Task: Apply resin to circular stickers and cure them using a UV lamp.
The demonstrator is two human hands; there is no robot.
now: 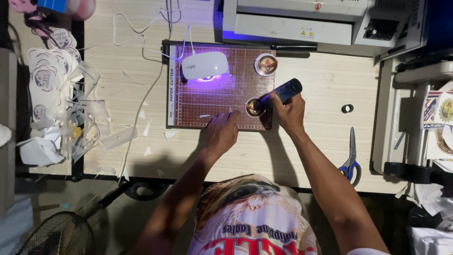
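Round badge (255, 107) sits on the near right part of the gridded paper cutter board (207, 101), and the work in hand looks like applying liquid from a dark bottle (282, 92) onto its face. The right hand (289, 113) grips the bottle with fingers wrapped around its body, tilted so the tip points down and left at the badge, touching it or just above it; which one I cannot tell. The left hand (222, 132) rests on the near edge of the board just left of the badge, fingers pressed together and curled, steadying the surface.

A second round badge (266, 64) lies at the far right of the board. A small white lamp (205, 65) stands at the far side, throwing violet light beneath it. Blue-handled scissors (350, 160) lie well to the right on the table (321, 146), with a small dark ring (347, 108) beyond them.

Judging from this, the next move calls for a steady, even spread across the badge without spilling over its rim.
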